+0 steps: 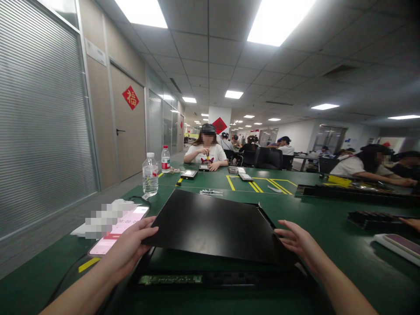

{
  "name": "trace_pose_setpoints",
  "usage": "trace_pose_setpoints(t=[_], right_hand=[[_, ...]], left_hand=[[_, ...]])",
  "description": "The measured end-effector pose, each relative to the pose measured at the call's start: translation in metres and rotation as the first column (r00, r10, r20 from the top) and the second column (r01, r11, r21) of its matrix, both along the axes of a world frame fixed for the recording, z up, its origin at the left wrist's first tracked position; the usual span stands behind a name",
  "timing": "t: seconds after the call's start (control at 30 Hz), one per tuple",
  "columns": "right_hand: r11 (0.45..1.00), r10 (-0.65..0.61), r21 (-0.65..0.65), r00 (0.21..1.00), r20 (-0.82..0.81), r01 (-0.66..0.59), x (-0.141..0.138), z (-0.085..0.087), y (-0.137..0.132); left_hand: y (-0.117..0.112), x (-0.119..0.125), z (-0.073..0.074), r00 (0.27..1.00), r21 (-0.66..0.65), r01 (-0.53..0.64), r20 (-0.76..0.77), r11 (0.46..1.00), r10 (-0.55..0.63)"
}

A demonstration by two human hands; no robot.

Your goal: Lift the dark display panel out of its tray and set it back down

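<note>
Black panel (213, 227) slants between your two hands, above a dark frame (249, 279) on the green table (348, 262). On your side of the panel, a green circuit strip (170, 279) shows in that frame. Your left hand (129, 245) pinches the panel's left edge between thumb and fingers. Your right hand (298, 243) has its fingers spread at the panel's right edge; whether they grip it, I cannot tell. Left of the panel lies a phone (127, 222); beyond the panel, leftward, stands a clear bottle (150, 180). Farther past the panel sits a person (192, 155).
</note>
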State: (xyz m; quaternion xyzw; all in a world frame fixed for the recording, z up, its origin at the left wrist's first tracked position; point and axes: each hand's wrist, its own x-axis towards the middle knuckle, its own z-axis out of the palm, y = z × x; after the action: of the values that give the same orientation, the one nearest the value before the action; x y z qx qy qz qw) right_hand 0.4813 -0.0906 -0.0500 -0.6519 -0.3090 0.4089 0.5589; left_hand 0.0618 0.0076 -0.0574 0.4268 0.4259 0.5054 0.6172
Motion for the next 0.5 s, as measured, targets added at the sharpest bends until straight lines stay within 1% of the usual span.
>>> trace_pose_setpoints(t=[0.07,0.2,0.33,0.5], right_hand=[[1.000,-0.001,-0.008,1.000,0.030,0.001,0.0004,0.0003,0.0005],[0.999,0.034,-0.027,0.996,0.086,-0.032,0.0035,0.0001,0.0020],[1.000,0.002,-0.029,0.991,0.133,0.002,0.0041,0.0021,0.0019],[1.000,-0.004,-0.022,0.986,0.168,0.007,0.0007,0.0047,0.0007]], left_hand=[[-0.0001,0.0006,-0.0014,1.000,-0.003,-0.014,-0.004,1.000,0.014],[-0.0022,0.0021,-0.0008,1.000,-0.026,-0.003,-0.020,1.000,0.003],[-0.0026,0.0037,-0.0005,1.000,-0.035,-0.009,-0.023,0.999,0.008],[-0.0027,0.0047,-0.0050,0.998,-0.064,0.043,-0.040,0.997,-0.046]])
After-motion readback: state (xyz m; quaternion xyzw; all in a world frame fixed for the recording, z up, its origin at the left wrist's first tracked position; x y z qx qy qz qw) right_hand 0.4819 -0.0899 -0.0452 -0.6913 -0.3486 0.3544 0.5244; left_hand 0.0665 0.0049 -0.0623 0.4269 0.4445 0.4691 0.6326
